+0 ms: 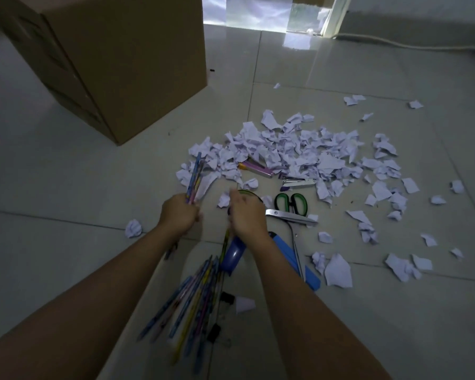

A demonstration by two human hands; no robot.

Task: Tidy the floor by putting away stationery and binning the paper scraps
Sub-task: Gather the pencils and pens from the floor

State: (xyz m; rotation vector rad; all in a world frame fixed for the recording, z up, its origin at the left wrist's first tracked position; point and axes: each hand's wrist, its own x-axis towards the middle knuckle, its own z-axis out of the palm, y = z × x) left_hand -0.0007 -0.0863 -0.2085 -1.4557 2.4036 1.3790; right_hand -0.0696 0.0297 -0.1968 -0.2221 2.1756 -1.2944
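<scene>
My left hand (pixel 179 213) grips a few pencils (pixel 194 176) that stick up and away from me. Just to its right, my right hand (pixel 247 215) is over the floor with curled fingers, and a yellow pencil (pixel 225 242) seems to run down from under it; its grip is blurred. A bundle of pencils (pixel 195 297) lies between my forearms beside a blue tape dispenser (pixel 232 255). Torn white paper scraps (pixel 299 149) are heaped ahead. Among them lie a pink and orange cutter (pixel 255 168), a stapler (pixel 298 182) and green-handled scissors (pixel 291 207).
A large cardboard box (pixel 126 64) stands at the far left. A blue flat tool (pixel 296 261) lies under my right forearm, with black binder clips (pixel 226 297) near the pencils. Loose scraps (pixel 337 271) are scattered to the right. A cable (pixel 395 43) runs along the far wall.
</scene>
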